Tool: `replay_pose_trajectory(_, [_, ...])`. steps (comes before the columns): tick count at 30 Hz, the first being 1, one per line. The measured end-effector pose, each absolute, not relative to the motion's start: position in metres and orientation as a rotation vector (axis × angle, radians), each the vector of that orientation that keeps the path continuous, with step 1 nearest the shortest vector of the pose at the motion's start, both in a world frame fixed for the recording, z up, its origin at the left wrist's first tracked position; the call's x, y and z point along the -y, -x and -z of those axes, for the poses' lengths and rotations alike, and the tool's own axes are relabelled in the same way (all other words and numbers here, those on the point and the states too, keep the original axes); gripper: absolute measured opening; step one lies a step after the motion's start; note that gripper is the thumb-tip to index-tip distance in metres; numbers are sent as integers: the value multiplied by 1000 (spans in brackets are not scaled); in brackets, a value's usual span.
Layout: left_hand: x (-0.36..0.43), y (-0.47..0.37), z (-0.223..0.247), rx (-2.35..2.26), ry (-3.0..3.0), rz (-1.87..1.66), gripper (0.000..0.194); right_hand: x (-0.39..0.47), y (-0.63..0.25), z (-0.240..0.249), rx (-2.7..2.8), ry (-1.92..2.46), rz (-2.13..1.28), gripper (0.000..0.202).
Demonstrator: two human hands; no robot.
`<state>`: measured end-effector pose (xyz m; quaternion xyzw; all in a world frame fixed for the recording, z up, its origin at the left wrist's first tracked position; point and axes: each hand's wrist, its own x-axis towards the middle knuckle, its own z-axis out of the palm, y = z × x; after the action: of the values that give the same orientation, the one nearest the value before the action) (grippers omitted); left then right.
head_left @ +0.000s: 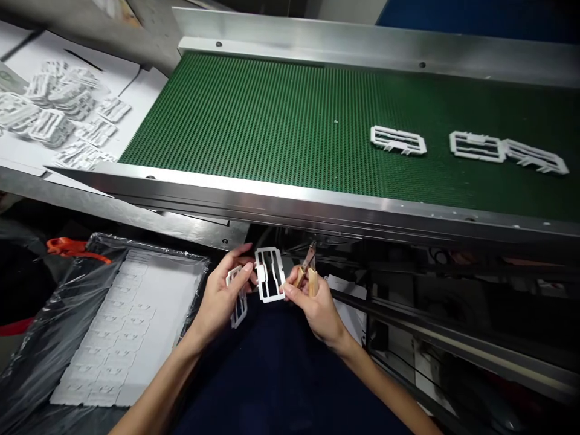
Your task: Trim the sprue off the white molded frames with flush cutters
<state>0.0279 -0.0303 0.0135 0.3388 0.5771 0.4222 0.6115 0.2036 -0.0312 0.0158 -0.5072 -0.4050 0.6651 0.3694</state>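
My left hand (220, 297) grips a white plastic frame part (237, 302) that hangs down from its fingers. My right hand (317, 305) pinches a second white frame part (269, 273) between thumb and forefinger and also holds small cutters with tan handles (308, 269), jaws pointing up. Both hands are close together below the near steel rail (290, 202) of a green conveyor belt (272, 121), above my dark blue lap.
Three white frame parts (398, 139) (475, 146) (537, 157) lie on the belt at the right. A heap of similar parts (58, 115) lies on a white surface at upper left. A box lined with black plastic (54, 326) at lower left holds rows of parts (122, 326).
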Motion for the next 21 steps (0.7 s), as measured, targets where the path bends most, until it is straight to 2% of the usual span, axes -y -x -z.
replay_pose_trajectory(3, [39, -22, -12, -1374, -1315, -1033, 31, 34, -199, -16, 807, 1284, -1774, 24])
replay_pose_trajectory(6, [42, -15, -11, -1280, -1513, -950, 21, 38, -198, -22, 715, 1232, -1981, 23])
replay_pose_trajectory(8, [39, -11, -11, -1254, -1433, -856, 17, 40, -201, -28, 874, 1204, -2075, 21])
replay_pose_trajectory(12, [35, -7, -10, -1123, -1177, -614, 22, 40, -206, -33, 1240, 1241, -1902, 22])
replay_pose_trajectory(21, [51, -16, -4, -888, -825, -511, 24, 43, -205, -16, 1087, 1000, -2044, 36])
